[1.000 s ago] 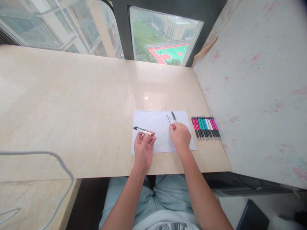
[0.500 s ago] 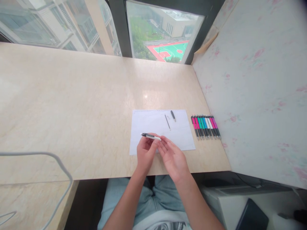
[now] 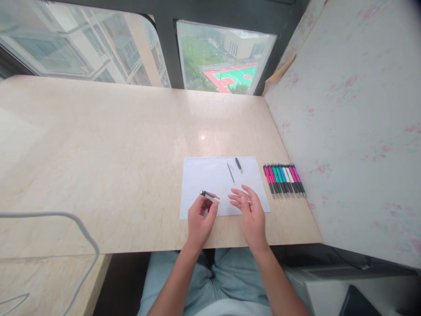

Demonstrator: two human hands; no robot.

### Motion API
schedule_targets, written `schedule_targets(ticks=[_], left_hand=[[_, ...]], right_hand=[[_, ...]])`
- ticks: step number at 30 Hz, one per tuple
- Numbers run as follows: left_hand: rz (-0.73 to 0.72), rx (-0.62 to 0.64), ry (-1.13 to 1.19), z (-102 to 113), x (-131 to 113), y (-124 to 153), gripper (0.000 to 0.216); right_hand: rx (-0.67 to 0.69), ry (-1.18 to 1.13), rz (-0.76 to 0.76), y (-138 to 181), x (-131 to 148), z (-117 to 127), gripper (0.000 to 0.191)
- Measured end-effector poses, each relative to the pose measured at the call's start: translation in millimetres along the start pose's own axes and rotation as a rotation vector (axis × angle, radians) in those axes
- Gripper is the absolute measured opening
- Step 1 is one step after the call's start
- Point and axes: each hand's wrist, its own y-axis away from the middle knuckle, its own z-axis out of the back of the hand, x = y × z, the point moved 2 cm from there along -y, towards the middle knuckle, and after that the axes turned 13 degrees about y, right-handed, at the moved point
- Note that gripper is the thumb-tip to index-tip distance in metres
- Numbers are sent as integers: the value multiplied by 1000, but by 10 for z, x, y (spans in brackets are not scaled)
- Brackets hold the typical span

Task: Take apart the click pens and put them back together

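My left hand [image 3: 201,219] is closed around a white pen barrel [image 3: 209,195] with a black clip end, above the lower part of a white paper sheet [image 3: 197,175]. A hand's width to the right, my right hand [image 3: 251,215] has its fingers spread and apart from the barrel. A small pale spot shows by its thumb; I cannot make out what it is. Beyond the hands, a thin dark refill [image 3: 231,173] lies on the paper. Beside it is a black pen grip section [image 3: 238,165] with a pointed tip, with a tiny faint piece between them.
A row of several colourful pens [image 3: 284,180] with black grips lies right of the paper, near the papered wall [image 3: 355,145]. A grey cable [image 3: 79,221] loops over the desk's left front. Windows stand behind the marble-look desk [image 3: 115,166].
My right hand has moved right, away from the pen barrel, and its fingers have spread. My left hand still holds the barrel. The camera view has tipped up slightly.
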Motion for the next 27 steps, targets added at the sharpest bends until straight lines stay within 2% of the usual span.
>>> schedule_targets(ticks=[2, 5, 9, 13, 20, 27], left_hand=[[9, 12, -17, -2, 4, 4, 15], [25, 22, -17, 2, 5, 10, 15], [49, 16, -7, 13, -3, -2, 16], [64, -15, 47, 28, 3, -20, 16], [73, -14, 87, 38, 46, -27, 15], [68, -18, 84, 39, 41, -28, 15]], right_hand=[[14, 280, 73, -81, -2, 135, 28], [105, 623, 124, -195, 9, 284, 32], [129, 913, 187, -293, 26, 339, 31], [159, 1042, 302, -363, 24, 266, 34], [88, 1172, 474, -653, 209, 30, 32], [166, 1307, 546, -953, 275, -296, 25]])
